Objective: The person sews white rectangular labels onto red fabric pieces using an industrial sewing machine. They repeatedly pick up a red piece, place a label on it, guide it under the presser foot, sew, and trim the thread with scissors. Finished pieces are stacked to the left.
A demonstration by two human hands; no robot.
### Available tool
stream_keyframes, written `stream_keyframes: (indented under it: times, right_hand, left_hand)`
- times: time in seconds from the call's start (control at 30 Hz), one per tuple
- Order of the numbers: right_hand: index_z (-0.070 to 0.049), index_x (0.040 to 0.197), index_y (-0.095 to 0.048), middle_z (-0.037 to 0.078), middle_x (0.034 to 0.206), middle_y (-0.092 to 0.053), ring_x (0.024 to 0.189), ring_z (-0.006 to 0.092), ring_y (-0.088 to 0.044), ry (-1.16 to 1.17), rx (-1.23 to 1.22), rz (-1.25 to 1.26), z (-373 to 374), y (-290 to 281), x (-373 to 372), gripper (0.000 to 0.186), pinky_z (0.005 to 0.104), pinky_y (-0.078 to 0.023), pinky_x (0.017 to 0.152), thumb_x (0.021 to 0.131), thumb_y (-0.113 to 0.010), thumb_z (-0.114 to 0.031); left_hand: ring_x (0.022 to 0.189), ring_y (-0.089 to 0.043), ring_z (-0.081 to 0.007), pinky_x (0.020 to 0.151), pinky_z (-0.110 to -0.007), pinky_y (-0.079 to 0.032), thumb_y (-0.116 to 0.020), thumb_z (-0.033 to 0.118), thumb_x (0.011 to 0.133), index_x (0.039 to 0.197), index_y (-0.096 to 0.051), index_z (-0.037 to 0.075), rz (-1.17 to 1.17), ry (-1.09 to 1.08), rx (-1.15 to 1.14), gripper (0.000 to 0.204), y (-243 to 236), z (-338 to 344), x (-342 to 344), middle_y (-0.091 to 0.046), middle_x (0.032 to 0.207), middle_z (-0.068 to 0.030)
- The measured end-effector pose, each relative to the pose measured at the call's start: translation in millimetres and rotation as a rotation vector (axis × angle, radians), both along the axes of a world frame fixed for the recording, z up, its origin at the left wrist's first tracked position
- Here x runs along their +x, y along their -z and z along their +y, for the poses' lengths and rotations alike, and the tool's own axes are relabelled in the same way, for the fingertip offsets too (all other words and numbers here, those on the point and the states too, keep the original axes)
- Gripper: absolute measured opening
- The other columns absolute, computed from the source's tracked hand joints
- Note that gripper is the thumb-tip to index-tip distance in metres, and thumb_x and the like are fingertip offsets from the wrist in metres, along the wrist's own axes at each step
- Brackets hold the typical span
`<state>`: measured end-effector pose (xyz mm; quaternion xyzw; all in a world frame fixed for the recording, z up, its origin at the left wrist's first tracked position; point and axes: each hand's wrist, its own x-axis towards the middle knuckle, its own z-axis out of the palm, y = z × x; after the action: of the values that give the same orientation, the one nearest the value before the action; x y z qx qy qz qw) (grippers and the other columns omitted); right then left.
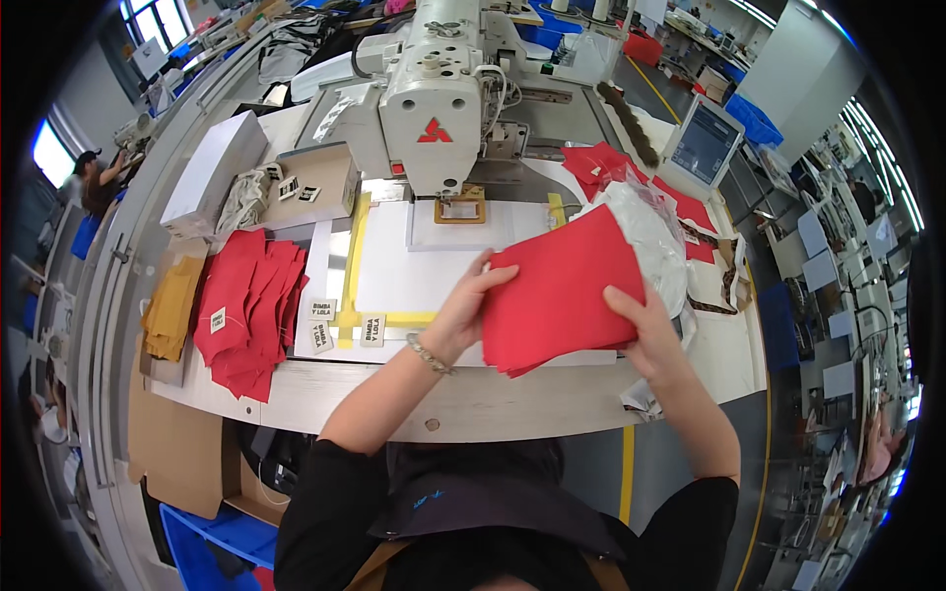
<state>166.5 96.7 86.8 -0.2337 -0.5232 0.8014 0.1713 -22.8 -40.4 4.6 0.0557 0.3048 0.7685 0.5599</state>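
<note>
Seen from the head camera, a worker's left hand (473, 305) and right hand (645, 330) are clamped on a stack of red pieces (564, 286), held between them over the near side of a table (532, 399), thumbs on top and most fingers hidden beneath. A bracelet (431, 357) circles the left wrist. Ahead of the left hand stands a white sewing machine (434, 108), a brown frame (460, 209) under its head; to that hand's left lie pale labels (371, 330), then a loose red pile (251, 305) and, farther left, mustard pieces (172, 305) in a box. Just beyond the right hand sits a crumpled plastic bag (650, 241), with a screen (702, 138) farther ahead to the right
</note>
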Motion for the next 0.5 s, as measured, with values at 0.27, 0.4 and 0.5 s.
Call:
stream_keyframes:
  times: [0.27, 0.4, 0.5]
  right_hand:
    - [-0.001, 0.144, -0.034, 0.010, 0.134, -0.051, 0.124, 0.0168, -0.050, -0.196, -0.029, -0.025, -56, 89, -41, 0.069, 0.0340, -0.042, 0.105, 0.087, -0.072, -0.012]
    - [0.002, 0.148, -0.023, 0.013, 0.140, -0.044, 0.128, 0.0206, -0.045, -0.177, 0.098, -0.044, -53, 111, -39, 0.082, 0.0347, -0.038, 0.108, 0.086, -0.074, -0.012]
    - [0.003, 0.149, -0.019, 0.015, 0.142, -0.041, 0.132, 0.0223, -0.042, -0.174, 0.145, -0.078, -43, 114, -31, 0.087, 0.0353, -0.035, 0.110, 0.085, -0.074, -0.013]
  left_hand:
    - [0.123, -0.052, -0.0260, 0.102, -0.037, -0.047, -0.060, 0.000, 0.090, 0.155, 0.000, 0.007, 0.544, -0.108, -0.291, 0.089, 10, -93, -40, -0.040, 0.142, -0.0217]
    - [0.132, -0.042, -0.0255, 0.110, -0.036, -0.037, -0.058, -0.001, 0.090, 0.155, -0.002, 0.006, 0.814, -0.100, -0.304, 0.086, 40, -85, -45, -0.037, 0.144, -0.0198]
    - [0.123, -0.052, -0.0219, 0.104, -0.036, -0.044, -0.055, -0.002, 0.093, 0.155, -0.005, 0.012, 0.978, -0.087, -0.325, 0.081, 46, -70, -44, -0.041, 0.143, -0.0171]
